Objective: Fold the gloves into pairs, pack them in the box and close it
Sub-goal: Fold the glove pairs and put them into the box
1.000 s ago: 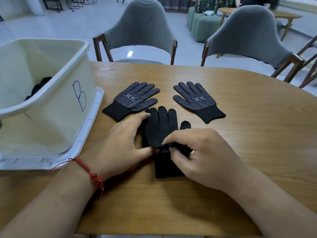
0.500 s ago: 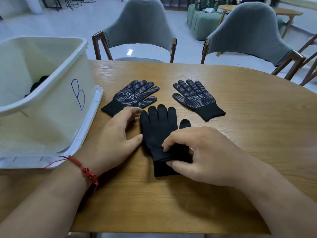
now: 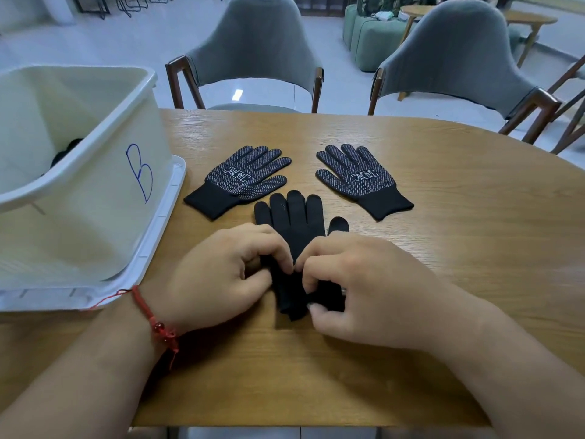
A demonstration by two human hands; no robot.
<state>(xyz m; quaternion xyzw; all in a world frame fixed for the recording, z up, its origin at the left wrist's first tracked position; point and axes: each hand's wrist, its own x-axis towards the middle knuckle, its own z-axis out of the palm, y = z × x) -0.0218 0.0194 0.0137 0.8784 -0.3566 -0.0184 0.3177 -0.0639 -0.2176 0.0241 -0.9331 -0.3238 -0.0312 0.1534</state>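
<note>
Nearest: both forearms come in from the bottom edge over the wooden table [image 3: 443,264], w/ a red string bracelet [image 3: 155,321] and bead on the L wrist. L hand [image 3: 221,274] and R hand [image 3: 357,289] meet over the plain black glove [image 3: 296,223]. It lies flat at table centre just in front of the person, fingers pointing away, thumb out to the right. L hand: fingers curled, thumb + forefinger pinching the glove's left edge near the palm/cuff. R hand: fingers curled too, forefinger tip touching the L forefinger, thumb pinching the cuff's lower right part. Fabric is bunched btwn the two hands; can't tell if it's one glove or two stacked. Just beyond lie two dotted gloves, grip side up and apart from each other, each w/ a white boxed logo on the palm. The left dotted glove [image 3: 243,179] is angled fingers up-right, its thumb just beside the plain glove's fingertips. The right dotted glove [image 3: 357,179] is angled fingers up-left, cuff toward the right. Left of them the white box [image 3: 79,201] stands open on a flat white lid [image 3: 172,191], blue "B" [image 3: 141,172] handwritten on its side. Something dark [image 3: 65,150] lies inside, mostly hidden by the wall. Past the table's far edge: two grey chairs [image 3: 256,49] w/ wooden frames. Further back are a green sofa [image 3: 373,36] and a small round table [image 3: 525,20].
</note>
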